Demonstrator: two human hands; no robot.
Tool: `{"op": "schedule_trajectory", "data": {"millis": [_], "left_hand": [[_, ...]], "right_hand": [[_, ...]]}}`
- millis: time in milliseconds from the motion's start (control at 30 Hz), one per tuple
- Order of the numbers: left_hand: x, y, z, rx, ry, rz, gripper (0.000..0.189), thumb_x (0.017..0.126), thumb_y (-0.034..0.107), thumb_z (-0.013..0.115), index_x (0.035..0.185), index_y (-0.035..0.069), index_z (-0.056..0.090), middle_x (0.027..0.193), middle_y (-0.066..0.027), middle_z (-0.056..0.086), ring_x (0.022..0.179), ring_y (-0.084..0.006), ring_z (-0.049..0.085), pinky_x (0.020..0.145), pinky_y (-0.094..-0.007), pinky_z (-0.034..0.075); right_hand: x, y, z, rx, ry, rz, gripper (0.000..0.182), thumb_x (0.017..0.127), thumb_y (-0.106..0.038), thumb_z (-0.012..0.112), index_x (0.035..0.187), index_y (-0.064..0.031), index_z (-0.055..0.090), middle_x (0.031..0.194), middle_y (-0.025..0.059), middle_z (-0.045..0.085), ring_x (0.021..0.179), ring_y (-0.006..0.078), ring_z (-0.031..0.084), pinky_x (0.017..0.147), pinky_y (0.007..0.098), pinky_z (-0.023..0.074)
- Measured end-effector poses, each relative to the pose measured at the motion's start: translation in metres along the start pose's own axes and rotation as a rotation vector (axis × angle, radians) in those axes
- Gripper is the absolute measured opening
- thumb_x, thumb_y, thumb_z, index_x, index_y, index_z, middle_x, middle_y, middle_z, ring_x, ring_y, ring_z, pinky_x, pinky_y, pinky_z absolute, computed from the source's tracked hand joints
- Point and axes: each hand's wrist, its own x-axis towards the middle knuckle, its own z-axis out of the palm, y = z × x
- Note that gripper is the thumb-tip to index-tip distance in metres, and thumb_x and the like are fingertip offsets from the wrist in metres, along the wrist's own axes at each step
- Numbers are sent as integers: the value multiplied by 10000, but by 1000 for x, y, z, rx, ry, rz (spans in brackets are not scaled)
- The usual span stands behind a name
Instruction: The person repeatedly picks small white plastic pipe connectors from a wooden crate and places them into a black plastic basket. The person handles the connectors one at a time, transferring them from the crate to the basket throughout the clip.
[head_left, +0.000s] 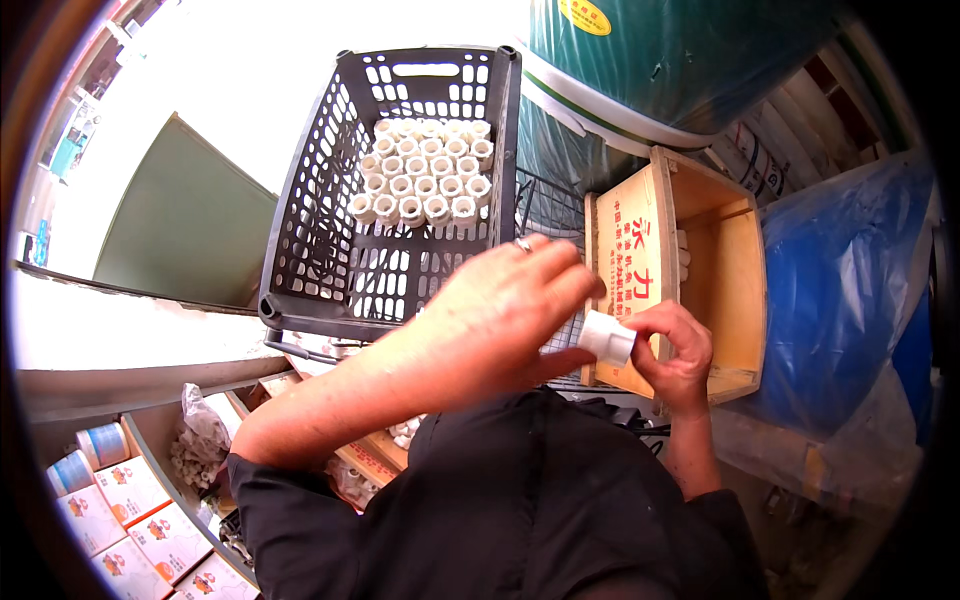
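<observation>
My right hand (677, 349) pinches a white plastic pipe fitting (606, 337) by its right end, in front of a wooden box (626, 225). Around the fitting's left end are the spread thumb and fingers of my left hand (517, 300), blurred and with a ring on one finger; whether they touch it I cannot tell. Beyond that hand stands a black plastic crate (510, 150). Rows of similar white fittings (425, 186) stand upright in its far part, open ends up. Inside the wooden box a few white pieces (682, 255) show partly behind its near wall.
Blue plastic-wrapped goods (832, 292) stand right of the wooden box, and a green wrapped drum-like object (675, 60) behind it. A wire basket (551, 202) lies between crate and box. Printed cartons (161, 540) and a bag of small white pieces (199, 442) are at lower left.
</observation>
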Motion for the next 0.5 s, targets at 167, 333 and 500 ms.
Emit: {"op": "schedule_trajectory", "data": {"millis": [167,333,500], "left_hand": [[-7,2,16,-41,-69,49,469,710,198,823,1094,28,615,990,-111,612,912,-312,592,827,-386,499],[-12,-5,22,-126,-75,75,446,710,175,814,1081,23,619,960,-111,620,891,-311,597,827,-388,497],[-7,-5,4,-203,-43,-2,413,687,137,800,1040,37,610,917,-105,615,886,-311,595,808,-402,501]], "right_hand": [[18,-31,4,-101,-51,-139,289,687,91,718,915,-86,703,789,76,669,686,227,671,613,321,536],[25,-38,8,-150,-82,-204,264,687,79,730,900,-71,688,786,78,668,689,237,674,616,333,537],[29,-37,12,-24,15,-131,245,733,90,713,933,-49,685,824,93,679,749,245,684,678,322,543]]}}
